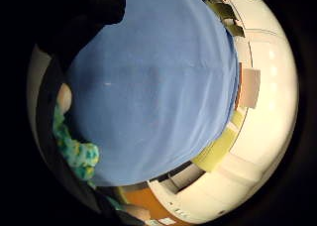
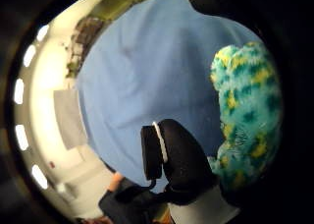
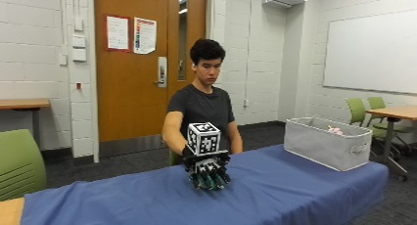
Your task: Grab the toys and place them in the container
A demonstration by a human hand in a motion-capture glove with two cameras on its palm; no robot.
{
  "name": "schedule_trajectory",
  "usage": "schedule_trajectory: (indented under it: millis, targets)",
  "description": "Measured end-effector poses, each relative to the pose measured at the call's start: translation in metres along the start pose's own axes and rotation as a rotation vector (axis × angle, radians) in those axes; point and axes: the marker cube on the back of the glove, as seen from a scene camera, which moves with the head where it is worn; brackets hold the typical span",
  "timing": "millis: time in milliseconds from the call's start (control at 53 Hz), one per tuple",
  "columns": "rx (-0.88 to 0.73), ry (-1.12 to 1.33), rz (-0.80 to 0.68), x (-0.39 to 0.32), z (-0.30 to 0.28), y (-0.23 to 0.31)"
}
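My gloved right hand (image 3: 206, 170) hangs fingers down just above the blue-covered table (image 3: 273, 195), near its middle. Its fingers curl round a fuzzy teal and yellow toy (image 3: 209, 182), which peeks out between them. The thumb-side palm view shows that toy (image 2: 245, 111) close against the palm, with a black gloved finger (image 2: 174, 160) beside it. A strip of the same toy (image 1: 74, 154) shows at the edge of the little-finger-side view, over the blue cloth (image 1: 153, 87). The grey fabric container (image 3: 329, 143) stands on the table's right end, well away from the hand.
A small pink thing (image 3: 335, 131) lies inside the container. The person sits behind the table, facing it. A green chair (image 3: 19, 161) stands at the left end, and more green chairs and a desk (image 3: 384, 112) stand beyond the right end.
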Motion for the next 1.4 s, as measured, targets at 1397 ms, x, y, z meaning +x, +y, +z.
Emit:
schedule_trajectory:
  millis: [1397]
  targets:
    - [0.404, -0.121, -0.297, -0.247, -0.264, 0.038]
